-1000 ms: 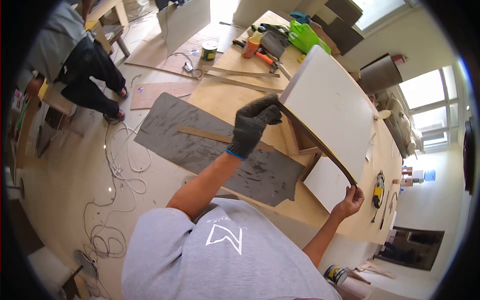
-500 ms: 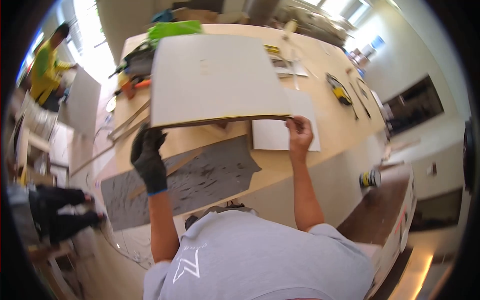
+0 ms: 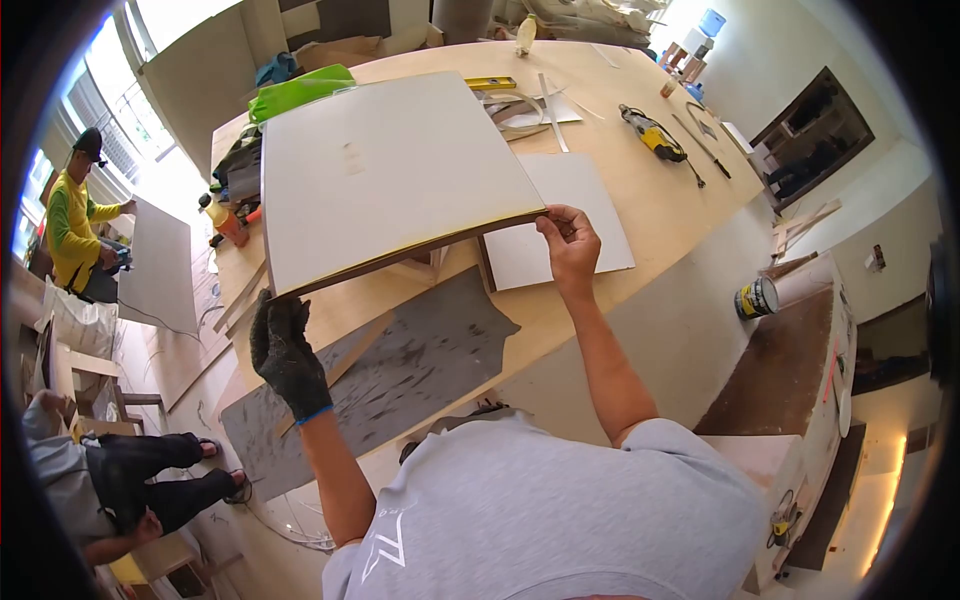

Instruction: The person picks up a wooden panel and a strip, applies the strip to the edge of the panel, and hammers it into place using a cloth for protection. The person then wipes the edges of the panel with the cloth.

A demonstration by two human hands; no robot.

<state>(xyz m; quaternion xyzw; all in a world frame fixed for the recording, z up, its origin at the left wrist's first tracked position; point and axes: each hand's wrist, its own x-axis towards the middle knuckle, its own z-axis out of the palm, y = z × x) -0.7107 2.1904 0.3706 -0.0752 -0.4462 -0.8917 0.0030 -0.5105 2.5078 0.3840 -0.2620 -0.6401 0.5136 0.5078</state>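
Note:
A large white panel [image 3: 390,170] with a dark edge and a thin yellow line along its near side is held up over the wooden table [image 3: 620,100]. My left hand [image 3: 288,355], in a dark glove with a blue cuff, grips its near left corner. At the near right corner, my bare right hand [image 3: 570,245] pinches the edge between thumb and fingers. Partly under the panel, a second white board [image 3: 585,215] lies on the table. A grey stained sheet [image 3: 420,345] with a wood strip [image 3: 360,348] on it lies nearer to me.
A yellow and grey power tool [image 3: 655,135] and a yellow level [image 3: 492,84] lie on the table. A green bag [image 3: 300,92] and an orange bottle [image 3: 225,222] are at its left. One person [image 3: 75,225] handles a board; another [image 3: 120,480] is at lower left. A can [image 3: 757,298] stands right.
The view has shifted. The panel is now tilted, its left corner lower and its right corner higher, with both hands still holding it.

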